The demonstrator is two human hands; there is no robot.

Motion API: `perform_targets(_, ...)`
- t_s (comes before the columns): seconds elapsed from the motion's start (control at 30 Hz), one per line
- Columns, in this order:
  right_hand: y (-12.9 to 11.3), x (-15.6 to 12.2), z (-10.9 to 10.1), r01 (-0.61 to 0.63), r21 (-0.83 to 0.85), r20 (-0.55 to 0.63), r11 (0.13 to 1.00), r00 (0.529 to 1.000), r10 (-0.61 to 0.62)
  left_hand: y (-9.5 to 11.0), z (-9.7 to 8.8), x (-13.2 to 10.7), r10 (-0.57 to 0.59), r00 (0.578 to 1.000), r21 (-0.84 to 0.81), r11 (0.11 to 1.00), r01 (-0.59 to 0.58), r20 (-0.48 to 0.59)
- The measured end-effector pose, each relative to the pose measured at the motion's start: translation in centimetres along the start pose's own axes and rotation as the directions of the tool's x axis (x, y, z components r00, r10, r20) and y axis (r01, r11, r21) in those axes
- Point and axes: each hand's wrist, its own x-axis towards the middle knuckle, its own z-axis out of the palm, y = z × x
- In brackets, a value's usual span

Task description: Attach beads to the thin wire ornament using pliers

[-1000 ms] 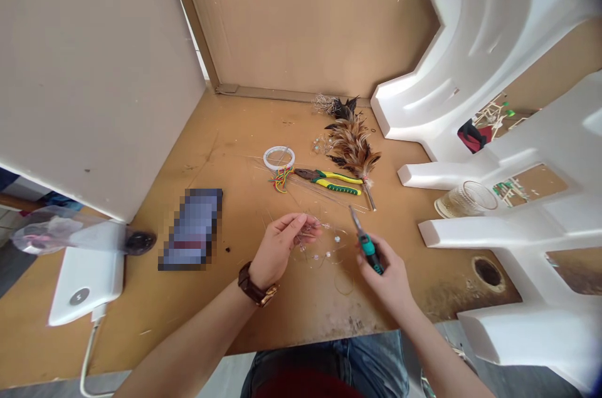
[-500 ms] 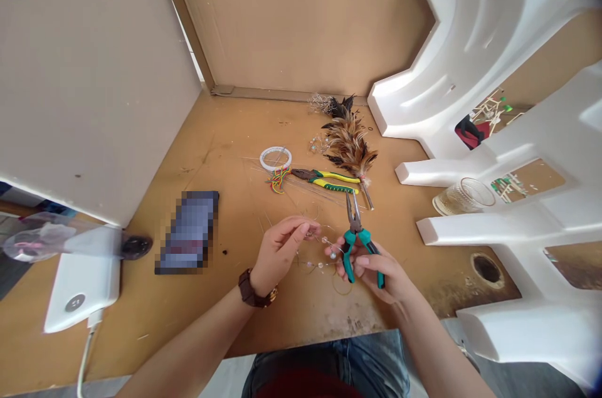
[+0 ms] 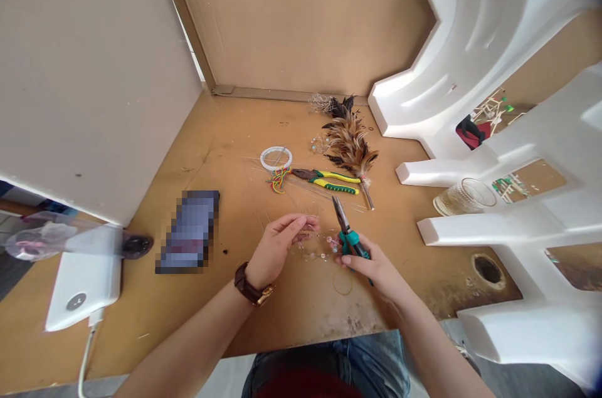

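My right hand (image 3: 369, 263) is closed around teal-handled needle-nose pliers (image 3: 350, 238), whose jaws point away from me and slightly left. Between my hands runs a thin beaded wire (image 3: 323, 256) with small clear beads. My left hand (image 3: 282, 244) pinches one end of it between thumb and fingers. Near the right fingertips the beads sit close to the pliers; whether those fingers also grip the wire cannot be made out. A thin yellowish ring (image 3: 342, 282) lies on the table just below.
Yellow-green pliers (image 3: 324, 180), a white ring (image 3: 276, 159), colourful threads (image 3: 279, 179), a feather duster (image 3: 350, 141) and loose wires lie farther back. On the left are a phone (image 3: 190, 232) and a white power bank (image 3: 87, 288). A glass (image 3: 465, 197) stands among white plastic parts (image 3: 470, 175) at right.
The teal pliers have tilted left and their handles have come together in my right hand. My left hand has shifted slightly, and the beaded wire has moved with the hands.
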Motion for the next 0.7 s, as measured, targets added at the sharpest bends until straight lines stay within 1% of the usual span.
perform_targets(0.07,0.3,0.4,0.0,-0.014,-0.053,-0.039,0.998,0.999,0.012,-0.1,-0.1,0.3,-0.075,0.997,-0.084,0.993,0.078,0.035)
perform_targets(0.13,0.5,0.7,0.1,-0.042,-0.058,-0.034,0.997,0.999,0.04,-0.1,-0.2,0.4,-0.078,0.996,-0.063,0.995,0.081,0.038)
perform_targets(0.2,0.6,0.9,0.3,-0.078,-0.034,-0.016,0.996,0.997,0.078,0.0,-0.2,0.4,0.002,1.0,0.064,0.998,-0.002,0.011)
perform_targets(0.27,0.5,0.9,0.5,-0.112,0.002,-0.013,0.994,0.994,0.112,0.3,-0.1,0.4,0.137,0.991,0.228,0.964,-0.135,0.009)
perform_targets(0.3,0.4,0.9,0.5,-0.126,0.021,-0.019,0.992,0.992,0.126,0.4,-0.1,0.3,0.189,0.982,0.289,0.939,-0.188,0.026)
perform_targets(0.37,0.3,0.9,0.6,-0.145,0.053,-0.038,0.988,0.988,0.147,0.5,0.0,0.3,0.226,0.973,0.341,0.911,-0.231,0.057)
perform_targets(0.4,0.3,0.9,0.5,-0.149,0.062,-0.048,0.987,0.987,0.152,0.4,0.0,0.3,0.214,0.975,0.344,0.912,-0.221,0.058)
perform_targets(0.5,0.3,1.0,0.3,-0.141,0.055,-0.078,0.988,0.986,0.145,0.1,-0.1,0.4,0.14,0.99,0.321,0.936,-0.144,0.034)
perform_targets(0.57,0.4,1.1,0.1,-0.116,-0.012,-0.102,0.993,0.988,0.115,-0.2,-0.2,0.4,0.093,0.995,0.287,0.953,-0.094,0.018)
perform_targets(0.6,0.5,1.2,-0.1,-0.099,-0.078,-0.125,0.992,0.988,0.089,-0.3,-0.3,0.5,0.072,0.997,0.264,0.962,-0.073,0.014)
perform_targets(0.67,0.6,1.3,-0.6,-0.074,-0.283,-0.202,0.956,0.979,0.016,-0.5,-0.4,0.6,0.038,0.999,0.211,0.977,-0.04,0.012)
perform_targets(0.7,0.7,1.3,-0.9,-0.071,-0.406,-0.247,0.911,0.968,-0.035,-0.6,-0.5,0.6,0.025,1.0,0.184,0.983,-0.027,0.014)
